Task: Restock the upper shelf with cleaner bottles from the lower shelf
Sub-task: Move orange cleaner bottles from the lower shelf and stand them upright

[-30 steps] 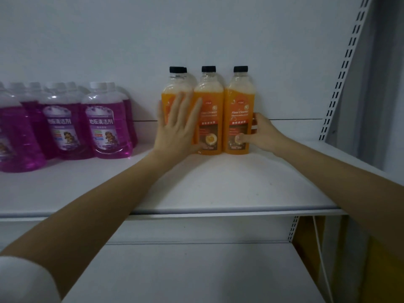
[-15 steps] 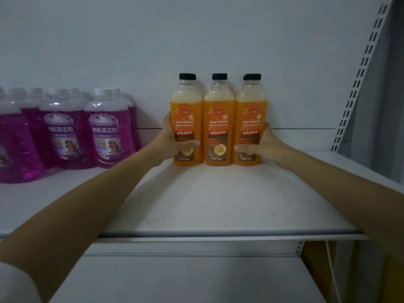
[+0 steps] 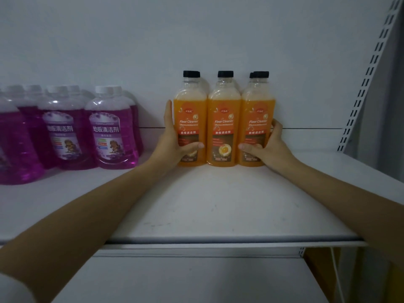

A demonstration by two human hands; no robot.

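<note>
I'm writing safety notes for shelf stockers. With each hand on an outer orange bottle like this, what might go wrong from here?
The left hand grips the left orange bottle and the right hand the right orange bottle; the middle orange bottle is held by neither, so squeezing the row might pop it forward or topple it.
The bottles are tall and narrow, and both thumbs sit low, so a shove may tip them.
</note>
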